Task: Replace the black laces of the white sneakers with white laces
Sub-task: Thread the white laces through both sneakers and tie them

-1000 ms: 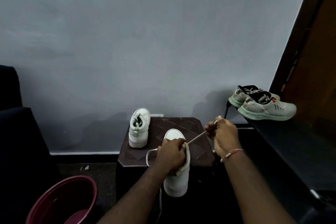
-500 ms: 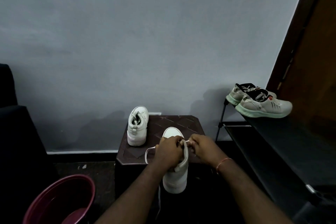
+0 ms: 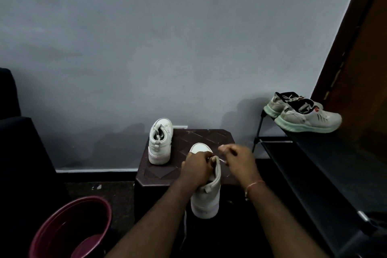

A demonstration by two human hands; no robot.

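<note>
A grey wall (image 3: pixel 167 37) fills most of the view, with a brown door (image 3: pixel 366 69) at the right edge. A dark shoe rack (image 3: pixel 324 163) runs along the right side, and a dark armchair (image 3: pixel 21 163) stands on the left. A maroon tub (image 3: pixel 69 222) sits on the floor at the lower left. In the middle, against the wall, is a dark brown stool (image 3: pixel 209 138).

A pair of grey running shoes (image 3: pixel 307 119) with pale green soles rests on the far end of the rack's top shelf. One white sneaker (image 3: pixel 160 142) stands on the stool's back left corner, heel toward the camera.

The other sneaker (image 3: pixel 206 197) is held over the stool's front edge, toe pointing away above the seat and heel hanging out past the edge; whether the toe touches the stool cannot be told. The left hand (image 3: pixel 196 166) grips its upper from the left, fingers curled over the opening. The right hand (image 3: pixel 238 159) is just beside it, fingers curled, pinching a short stretch of white lace (image 3: pixel 222 160) that comes off the sneaker's right edge; the fingertips are blurred. A thin tail of lace hangs down below the left forearm. A reddish thread (image 3: pixel 254 184) circles the right wrist
</note>
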